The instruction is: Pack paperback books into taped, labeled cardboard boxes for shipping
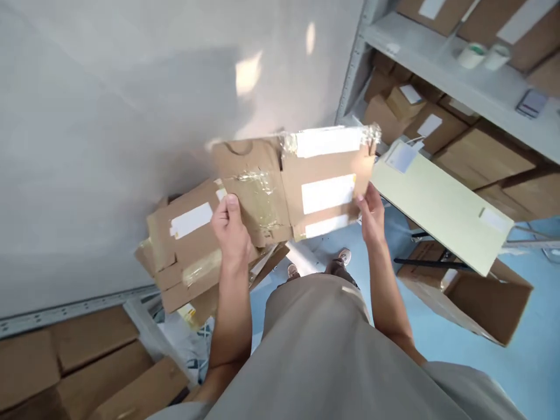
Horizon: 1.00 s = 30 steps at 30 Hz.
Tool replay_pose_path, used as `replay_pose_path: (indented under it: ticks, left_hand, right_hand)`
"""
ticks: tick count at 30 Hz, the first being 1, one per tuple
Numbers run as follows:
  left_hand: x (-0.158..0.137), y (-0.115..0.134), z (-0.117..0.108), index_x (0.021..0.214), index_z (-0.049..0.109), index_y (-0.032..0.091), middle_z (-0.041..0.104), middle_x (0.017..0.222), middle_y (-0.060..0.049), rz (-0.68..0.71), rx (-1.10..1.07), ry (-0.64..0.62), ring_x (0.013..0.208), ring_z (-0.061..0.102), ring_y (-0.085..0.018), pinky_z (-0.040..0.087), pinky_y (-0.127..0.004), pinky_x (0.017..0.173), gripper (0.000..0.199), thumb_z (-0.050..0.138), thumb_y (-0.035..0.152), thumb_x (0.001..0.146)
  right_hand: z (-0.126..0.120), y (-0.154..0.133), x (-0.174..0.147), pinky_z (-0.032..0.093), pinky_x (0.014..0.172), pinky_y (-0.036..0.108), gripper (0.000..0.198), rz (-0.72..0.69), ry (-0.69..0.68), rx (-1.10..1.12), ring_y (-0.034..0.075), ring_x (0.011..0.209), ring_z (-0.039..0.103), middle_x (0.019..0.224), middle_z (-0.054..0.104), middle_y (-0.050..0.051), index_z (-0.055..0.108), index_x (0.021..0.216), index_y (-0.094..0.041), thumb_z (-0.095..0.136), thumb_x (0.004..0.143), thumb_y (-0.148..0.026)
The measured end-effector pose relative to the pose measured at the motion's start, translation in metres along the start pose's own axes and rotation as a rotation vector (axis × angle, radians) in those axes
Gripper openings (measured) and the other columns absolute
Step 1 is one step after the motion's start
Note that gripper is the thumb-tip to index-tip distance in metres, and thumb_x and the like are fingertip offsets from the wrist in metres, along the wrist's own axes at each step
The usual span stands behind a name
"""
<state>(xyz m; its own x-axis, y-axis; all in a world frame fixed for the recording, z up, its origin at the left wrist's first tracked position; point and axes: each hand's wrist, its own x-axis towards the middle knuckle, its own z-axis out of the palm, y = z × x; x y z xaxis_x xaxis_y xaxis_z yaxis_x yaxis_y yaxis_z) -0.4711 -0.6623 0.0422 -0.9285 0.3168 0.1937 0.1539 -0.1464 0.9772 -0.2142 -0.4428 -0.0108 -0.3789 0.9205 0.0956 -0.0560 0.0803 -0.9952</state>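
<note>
Held up in front of me is a flattened cardboard box, brown, with white labels and shiny clear tape along its upper edge and across its left panel. My left hand grips its left part, thumb on the near face and fingers curled. At the right edge, my right hand pinches the same cardboard, its far fingers partly hidden behind it. Below and left, a stack of other flattened boxes, taped and labelled, leans against the grey wall, partly hidden by my left forearm.
A pale green board stands right of me, above an open cardboard box on the blue floor. Shelving at upper right carries boxes, tape rolls and a small dark device. More boxes fill the lower left.
</note>
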Motion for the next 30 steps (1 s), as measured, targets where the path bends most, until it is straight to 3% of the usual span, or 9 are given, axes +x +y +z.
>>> replay_pose_path:
  ticks: [3,6,12,17,22,30]
  left_hand:
    - [-0.018,-0.024,0.070,0.085,0.068,0.023,0.070,0.089,-0.001,-0.136,-0.105,-0.154,0.089,0.067,-0.017,0.059,-0.029,0.085,0.063,0.087,0.082,0.090]
    - [-0.035,-0.039,0.142,0.095,0.078,0.022,0.082,0.104,-0.006,-0.228,-0.112,-0.286,0.102,0.077,-0.022,0.064,-0.033,0.093,0.062,0.087,0.083,0.089]
    - [-0.074,-0.068,0.283,0.116,0.081,0.024,0.087,0.123,-0.010,-0.290,-0.030,-0.679,0.128,0.079,-0.029,0.063,-0.040,0.113,0.055,0.097,0.066,0.084]
    - [-0.119,-0.098,0.389,0.117,0.079,0.021,0.088,0.119,-0.012,-0.322,0.045,-0.861,0.122,0.081,-0.032,0.065,-0.043,0.109,0.058,0.092,0.068,0.086]
    - [-0.140,-0.124,0.470,0.118,0.078,0.020,0.087,0.115,-0.013,-0.343,0.087,-1.027,0.124,0.080,-0.033,0.063,-0.043,0.108,0.061,0.089,0.072,0.087]
    - [-0.136,-0.185,0.570,0.131,0.069,0.020,0.078,0.146,-0.021,-0.331,0.118,-1.312,0.146,0.071,-0.036,0.054,-0.049,0.128,0.075,0.080,0.081,0.089]
  right_hand:
    - [-0.080,0.003,0.012,0.069,0.104,0.047,0.065,0.070,0.025,-0.009,0.033,0.120,0.082,0.127,0.087,0.009,0.082,0.127,-0.027,0.092,0.087,-0.077]
    - [-0.153,0.011,0.017,0.068,0.083,0.038,0.059,0.138,0.099,0.005,0.027,0.094,0.081,0.101,0.087,0.004,0.083,0.108,-0.027,0.097,0.081,-0.077]
    - [-0.284,0.018,0.023,0.070,0.092,0.044,0.058,0.188,0.226,0.018,0.030,0.101,0.082,0.103,0.087,0.006,0.083,0.108,-0.029,0.096,0.081,-0.078]
    - [-0.380,0.027,0.026,0.069,0.097,0.049,0.059,0.207,0.377,-0.029,0.032,0.103,0.080,0.108,0.088,0.008,0.083,0.111,-0.029,0.098,0.079,-0.076]
    - [-0.436,0.049,0.030,0.067,0.095,0.048,0.056,0.230,0.535,-0.090,0.031,0.101,0.079,0.105,0.087,0.007,0.082,0.109,-0.027,0.096,0.082,-0.074]
    - [-0.465,0.092,0.070,0.063,0.107,0.052,0.063,0.308,0.634,-0.240,0.032,0.108,0.076,0.112,0.084,0.010,0.074,0.113,-0.025,0.086,0.084,-0.080]
